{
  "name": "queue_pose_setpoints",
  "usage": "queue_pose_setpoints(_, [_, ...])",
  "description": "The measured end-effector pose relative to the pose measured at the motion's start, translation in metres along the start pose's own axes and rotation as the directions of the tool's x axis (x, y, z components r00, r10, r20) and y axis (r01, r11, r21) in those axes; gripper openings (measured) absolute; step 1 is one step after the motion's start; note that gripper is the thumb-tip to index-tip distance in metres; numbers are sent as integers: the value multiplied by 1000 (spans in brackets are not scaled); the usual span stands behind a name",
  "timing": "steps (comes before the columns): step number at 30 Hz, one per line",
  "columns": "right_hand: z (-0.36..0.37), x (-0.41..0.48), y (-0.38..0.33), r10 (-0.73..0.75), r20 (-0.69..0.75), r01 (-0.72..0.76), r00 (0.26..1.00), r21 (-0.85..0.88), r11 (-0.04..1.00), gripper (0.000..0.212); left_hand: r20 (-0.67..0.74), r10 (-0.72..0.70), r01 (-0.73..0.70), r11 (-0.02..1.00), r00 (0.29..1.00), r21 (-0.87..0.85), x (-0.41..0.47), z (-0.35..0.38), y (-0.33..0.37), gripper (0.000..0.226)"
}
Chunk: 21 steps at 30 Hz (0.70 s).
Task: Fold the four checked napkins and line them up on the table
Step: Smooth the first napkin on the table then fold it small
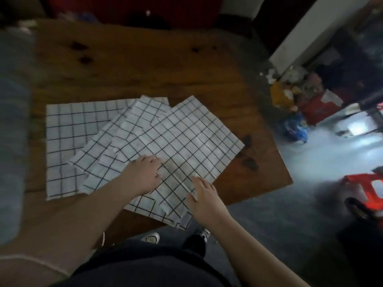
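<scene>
Four checked napkins [132, 129] on the wooden table [145, 65], none folded, fanned one over another across its near half. Lowest napkin [62, 131] flat and square to the left, two more skewed on top of it, top napkin [186, 137] turned like a diamond, with its near corner hanging past the table's front edge. Two bare hands, both on that top napkin and a little apart, with a raised ridge of cloth running between them. Left hand [143, 175] set on the cloth with fingers bent under; impossible to tell whether pinching fabric or only pressing. Right hand [204, 195] spread flat, fingers straight and slightly apart, resting beside the ridge near the front edge. Several dark knots in the wood, a cluster near the right corner. Two shoes [151, 238] on the grey floor below the table edge. One red stool [369, 187] off to the right. Blurred clutter beyond the far right corner.
</scene>
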State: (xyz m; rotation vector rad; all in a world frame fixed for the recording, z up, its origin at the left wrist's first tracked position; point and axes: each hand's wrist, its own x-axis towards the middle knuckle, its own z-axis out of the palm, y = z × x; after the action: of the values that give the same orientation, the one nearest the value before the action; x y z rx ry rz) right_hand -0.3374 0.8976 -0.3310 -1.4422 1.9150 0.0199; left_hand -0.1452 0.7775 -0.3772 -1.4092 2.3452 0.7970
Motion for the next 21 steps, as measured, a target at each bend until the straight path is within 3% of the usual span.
queue_pose_setpoints(4, [11, 42, 15, -154, 166, 177, 974, -132, 975, 61, -6, -105, 105, 993, 994, -51, 15, 21, 7, 56])
queue_pose_setpoints(7, [-1, 68, 43, -187, 312, 262, 932, -218, 940, 59, 22, -181, 182, 980, 983, -80, 21, 28, 20, 56])
queue_pose_setpoints(10, [-20, 89, 74, -253, 390, 391, 885, -331, 859, 54, 64, -292, 296, 952, 954, -80, 26, 36, 35, 57])
queue_pose_setpoints(13, [-32, 108, 99, -359, 390, 509, 848, -412, 756, 56, 66, -360, 364, 929, 931, -72, 32, 39, 54, 59])
queue_pose_setpoints(21, [-65, 144, 155, -377, 217, 435, 901, -456, 777, 59, 11, -388, 386, 914, 922, -122, 38, 50, 105, 65])
